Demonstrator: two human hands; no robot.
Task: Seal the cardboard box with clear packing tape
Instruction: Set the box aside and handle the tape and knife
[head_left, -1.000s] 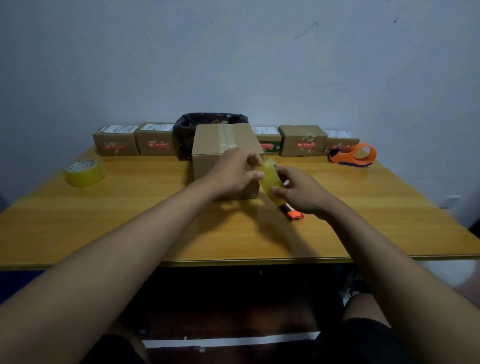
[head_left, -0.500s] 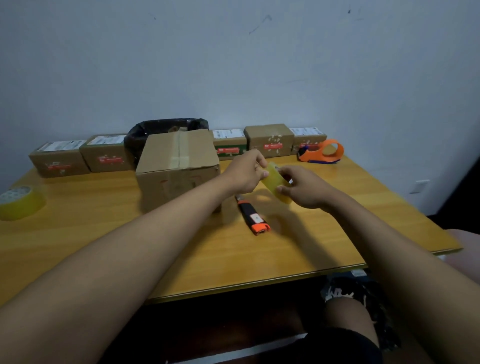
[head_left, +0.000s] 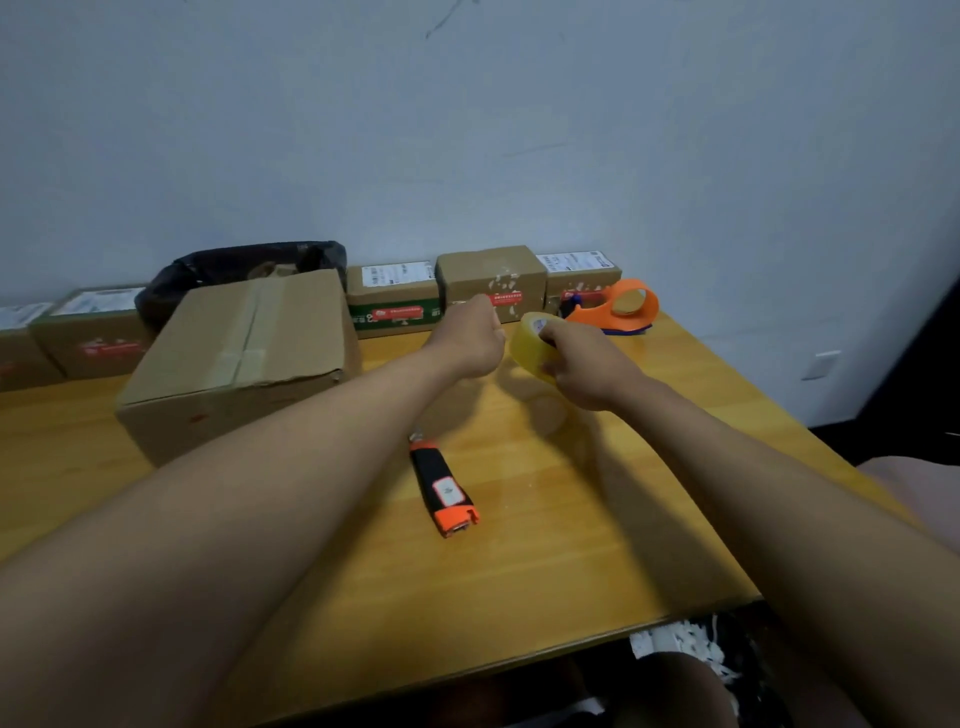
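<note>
The cardboard box (head_left: 234, 358) stands on the wooden table (head_left: 519, 561) at the left, flaps closed, with a strip of tape along its top seam. My right hand (head_left: 582, 364) holds a roll of clear yellowish packing tape (head_left: 530, 340) above the table, right of the box. My left hand (head_left: 467, 338) is closed just left of the roll, fingers pinched at the tape's edge; the tape end itself is too faint to make out.
An orange and black utility knife (head_left: 444, 488) lies on the table below my hands. An orange tape dispenser (head_left: 621, 306) sits at the back right. Several small labelled boxes (head_left: 491, 283) and a black-lined bin (head_left: 244, 270) line the wall.
The view has swung right, so the box now sits further left and the second tape roll at the far left is out of frame. Both hands with the roll have risen away from the box.
</note>
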